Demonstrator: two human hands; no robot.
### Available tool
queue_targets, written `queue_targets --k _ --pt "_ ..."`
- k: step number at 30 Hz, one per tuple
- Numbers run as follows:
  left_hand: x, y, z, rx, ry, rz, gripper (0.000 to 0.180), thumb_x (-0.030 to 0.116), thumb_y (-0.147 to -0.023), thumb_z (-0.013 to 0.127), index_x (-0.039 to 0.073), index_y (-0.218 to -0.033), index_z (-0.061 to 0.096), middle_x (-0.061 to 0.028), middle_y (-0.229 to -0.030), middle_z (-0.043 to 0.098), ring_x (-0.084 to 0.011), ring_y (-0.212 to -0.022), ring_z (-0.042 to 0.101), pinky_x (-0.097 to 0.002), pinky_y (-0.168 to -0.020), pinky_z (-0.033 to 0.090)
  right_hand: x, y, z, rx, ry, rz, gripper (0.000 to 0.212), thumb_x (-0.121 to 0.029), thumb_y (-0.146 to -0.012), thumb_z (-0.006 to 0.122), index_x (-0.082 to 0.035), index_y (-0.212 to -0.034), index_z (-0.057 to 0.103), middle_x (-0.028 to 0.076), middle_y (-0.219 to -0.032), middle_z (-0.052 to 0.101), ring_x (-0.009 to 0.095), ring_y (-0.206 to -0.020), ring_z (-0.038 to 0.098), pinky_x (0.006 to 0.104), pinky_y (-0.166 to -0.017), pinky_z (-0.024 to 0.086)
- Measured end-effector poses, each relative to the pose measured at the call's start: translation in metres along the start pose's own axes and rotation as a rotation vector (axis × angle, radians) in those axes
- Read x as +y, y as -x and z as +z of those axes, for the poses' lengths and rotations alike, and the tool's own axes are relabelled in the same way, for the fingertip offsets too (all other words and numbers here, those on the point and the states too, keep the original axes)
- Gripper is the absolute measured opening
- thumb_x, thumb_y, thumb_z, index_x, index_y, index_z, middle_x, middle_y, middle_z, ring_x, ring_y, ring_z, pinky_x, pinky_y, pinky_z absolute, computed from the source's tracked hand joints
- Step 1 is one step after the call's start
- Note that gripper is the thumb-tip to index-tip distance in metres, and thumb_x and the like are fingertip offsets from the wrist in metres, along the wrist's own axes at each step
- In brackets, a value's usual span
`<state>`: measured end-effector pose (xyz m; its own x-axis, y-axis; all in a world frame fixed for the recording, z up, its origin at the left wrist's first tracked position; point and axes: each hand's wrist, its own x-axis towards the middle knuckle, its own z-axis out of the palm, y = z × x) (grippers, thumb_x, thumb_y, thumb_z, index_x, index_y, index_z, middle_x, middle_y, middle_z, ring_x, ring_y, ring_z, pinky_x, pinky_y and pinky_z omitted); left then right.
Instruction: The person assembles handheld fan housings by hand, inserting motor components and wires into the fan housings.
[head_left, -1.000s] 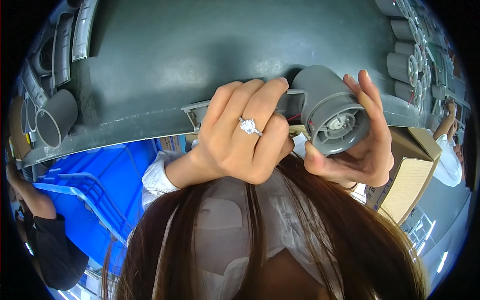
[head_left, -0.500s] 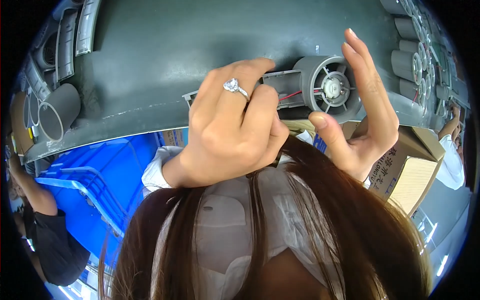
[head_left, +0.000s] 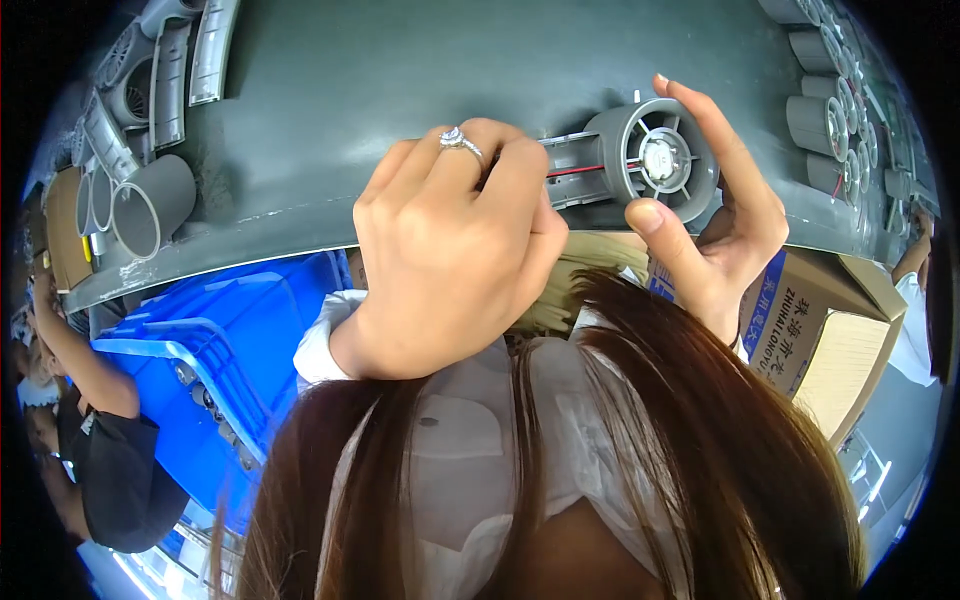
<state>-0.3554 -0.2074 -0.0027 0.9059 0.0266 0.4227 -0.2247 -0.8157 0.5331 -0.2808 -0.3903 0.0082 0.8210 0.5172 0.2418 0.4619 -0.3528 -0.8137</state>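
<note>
A grey round fan housing [head_left: 655, 160] with spokes and a pale hub faces me over the grey table [head_left: 400, 80]. A flat grey bracket [head_left: 572, 168] with a red wire runs left from it. My left hand [head_left: 450, 250], wearing a ring, is closed in a fist over the bracket's left end. The thumb and fingers of my right hand [head_left: 725, 235] curve around the housing's right side. Long brown hair and a white shirt fill the lower part of the view.
Grey tubes [head_left: 150, 205] and moulded parts lie at the table's left end. A row of grey housings [head_left: 820, 120] stands at the right. Below the table sit a blue crate [head_left: 200, 330] and a cardboard box [head_left: 830, 340]. Another person [head_left: 100, 440] is at the left.
The housing moved up from close to me toward the table, and its open face turned to the camera. My left fist rolled over the bracket; my right fingers spread around the housing.
</note>
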Motion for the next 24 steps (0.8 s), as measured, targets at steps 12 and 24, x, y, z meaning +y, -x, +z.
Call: queue_targets --k 12,24 --pt "-0.012 -0.011 -0.016 -0.092 0.054 -0.037 0.014 0.012 -0.075 0.067 0.008 -0.072 0.054 -0.0058 -0.063 0.051 -0.0262 -0.052 0.053 -0.0368 -0.050 0.041 0.018 -0.008 0.009 0.186 0.004 -0.232 0.062 -0.012 -0.063 0.079 0.009 -0.118 0.057 0.024 -0.108 0.063 0.031 -0.095 0.066 0.0345 -0.083 0.052" --pt "-0.032 -0.086 -0.007 0.139 -0.409 -0.176 0.015 0.015 -0.086 0.058 0.004 -0.077 0.053 -0.0165 -0.061 0.060 -0.0360 -0.056 0.061 -0.0465 -0.051 0.047 0.023 -0.022 0.014 0.333 -0.011 -0.012 0.085 -0.004 -0.074 0.071 -0.001 -0.145 0.024 0.024 -0.144 0.035 0.034 -0.111 0.058 0.0343 -0.083 0.050"
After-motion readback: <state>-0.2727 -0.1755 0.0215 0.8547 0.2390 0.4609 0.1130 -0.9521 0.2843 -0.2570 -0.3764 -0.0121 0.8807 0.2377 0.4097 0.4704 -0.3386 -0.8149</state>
